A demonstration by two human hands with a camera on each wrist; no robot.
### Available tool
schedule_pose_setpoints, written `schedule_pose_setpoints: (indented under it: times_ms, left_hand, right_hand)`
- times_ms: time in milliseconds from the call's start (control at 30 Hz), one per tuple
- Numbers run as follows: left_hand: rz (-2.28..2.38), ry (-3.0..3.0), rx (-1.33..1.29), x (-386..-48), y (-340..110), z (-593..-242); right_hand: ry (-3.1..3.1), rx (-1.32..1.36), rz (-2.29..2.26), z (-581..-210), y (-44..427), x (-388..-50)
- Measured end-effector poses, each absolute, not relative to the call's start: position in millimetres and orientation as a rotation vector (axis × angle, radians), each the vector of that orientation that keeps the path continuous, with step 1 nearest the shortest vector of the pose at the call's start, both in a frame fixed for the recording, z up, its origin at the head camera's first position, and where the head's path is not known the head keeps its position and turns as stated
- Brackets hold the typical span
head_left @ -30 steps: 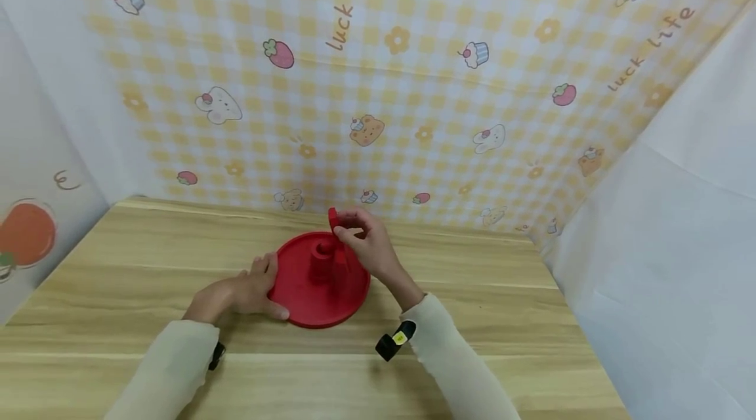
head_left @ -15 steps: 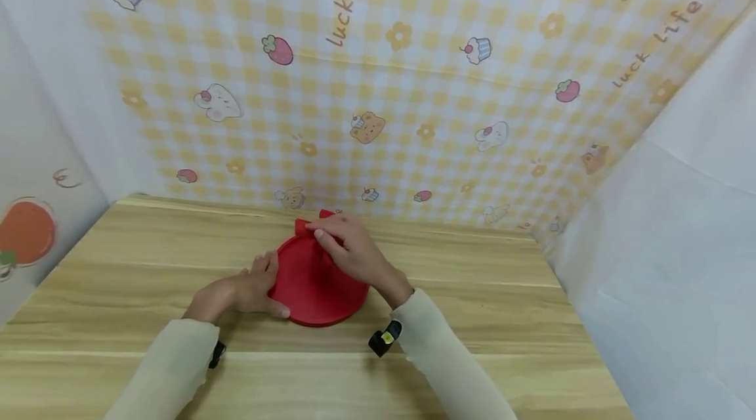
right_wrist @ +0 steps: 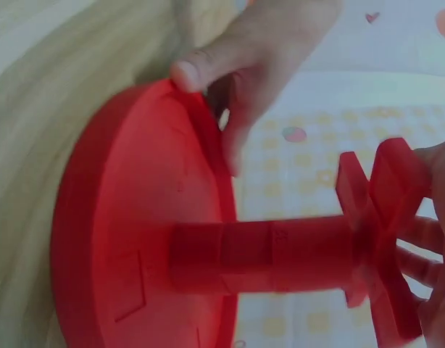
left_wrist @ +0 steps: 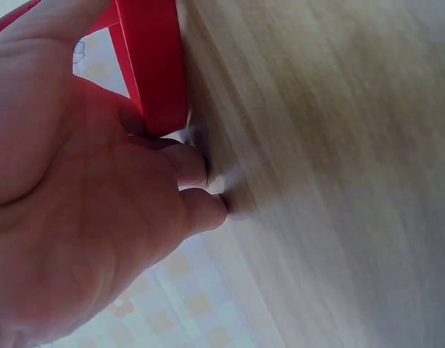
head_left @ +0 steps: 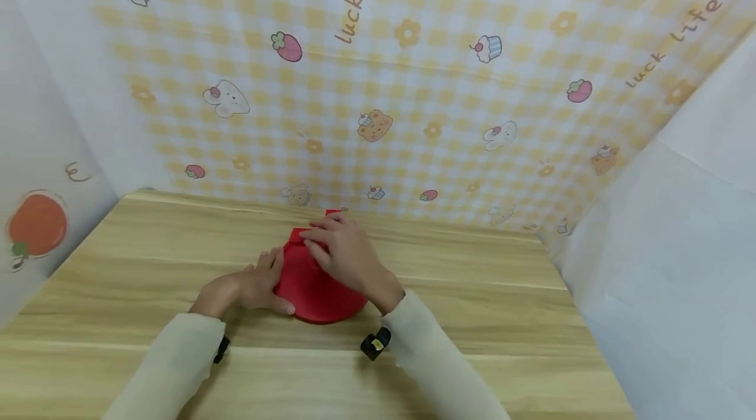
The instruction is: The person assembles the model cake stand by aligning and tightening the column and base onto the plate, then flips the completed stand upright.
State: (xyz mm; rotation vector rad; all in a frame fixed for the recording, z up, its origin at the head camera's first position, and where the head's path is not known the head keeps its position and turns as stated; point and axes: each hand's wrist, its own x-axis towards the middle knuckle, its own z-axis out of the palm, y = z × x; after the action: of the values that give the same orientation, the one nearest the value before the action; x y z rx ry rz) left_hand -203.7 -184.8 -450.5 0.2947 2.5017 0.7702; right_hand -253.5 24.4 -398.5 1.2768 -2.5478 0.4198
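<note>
- At the far left a white cloth point(head_left: 47, 79) hangs, with an orange-red fruit print point(head_left: 38, 223) low on it.
- A pale left sleeve point(head_left: 171, 364) comes in from the bottom edge; a black wrist device point(head_left: 221, 349) shows at its cuff.
- The left hand point(head_left: 254, 285) holds the left rim of a red round base point(head_left: 319, 305), thumb toward the near side and the other fingers farther round the edge. In the left wrist view two fingers come down beside the base close to the tabletop.
- The base lies flat on the wooden table point(head_left: 295, 384), between the two hands; it has a raised rim, and the right wrist view shows thin rectangular outlines on its upper face.
- A red column point(right_wrist: 280, 254), with seams along its length, stands upright from the base, mostly hidden under the right hand in the head view.
- At the column's upper end sits a red cross-shaped top point(right_wrist: 375, 239), its arms spreading outward and touching the column.
- The right hand point(head_left: 348, 256) grips this top from above and the right, fingers bent about its arms; exactly where each fingertip lies is hidden.
- A black camera block point(head_left: 376, 343) with a yellow label hangs by the right cuff, and the pale right sleeve point(head_left: 440, 354) runs to the bottom edge.
- Behind the table spreads a yellow-and-white checked backdrop point(head_left: 331, 98) printed with animals, cupcakes, strawberries and "luck life".
- A plain white sheet point(head_left: 679, 223) covers the far right.
</note>
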Motion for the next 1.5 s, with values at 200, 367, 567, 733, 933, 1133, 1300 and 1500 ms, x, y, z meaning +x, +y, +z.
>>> schedule_pose_setpoints:
  times_ms: [200,367,567,733,933,1133,1300,1500]
  left_hand:
    - [0.776,2.519,0.282,-204.8,-183.1,-445.8]
    - [0.785,2.511,0.271,-204.9,-185.1,-446.0]
    - [0.782,2.497,0.286,-206.7,-181.7,-448.5]
    - [0.772,2.496,0.301,-206.4,-179.5,-450.6]
    - [0.767,2.51,0.311,-207.2,-181.8,-445.3]
    - [0.763,2.512,0.293,-206.9,-183.2,-443.8]
    - [0.784,2.503,0.268,-204.1,-183.4,-445.1]
    - [0.812,2.485,0.256,-204.3,-182.5,-449.8]
  right_hand:
    - [-2.509,1.08,0.741,-395.1,47.5,-265.5]
    - [-2.566,0.983,0.914,-399.4,67.5,-265.4]
    - [-2.583,0.929,1.051,-404.3,82.5,-254.8]
    - [-2.578,0.947,1.048,-407.8,86.6,-250.0]
    - [-2.573,0.996,1.045,-403.0,83.9,-249.0]
    - [-2.593,1.017,1.041,-401.0,80.5,-248.7]
    - [-2.629,1.025,1.028,-401.5,76.8,-242.8]
    - [-2.656,1.066,1.003,-402.5,74.5,-237.9]
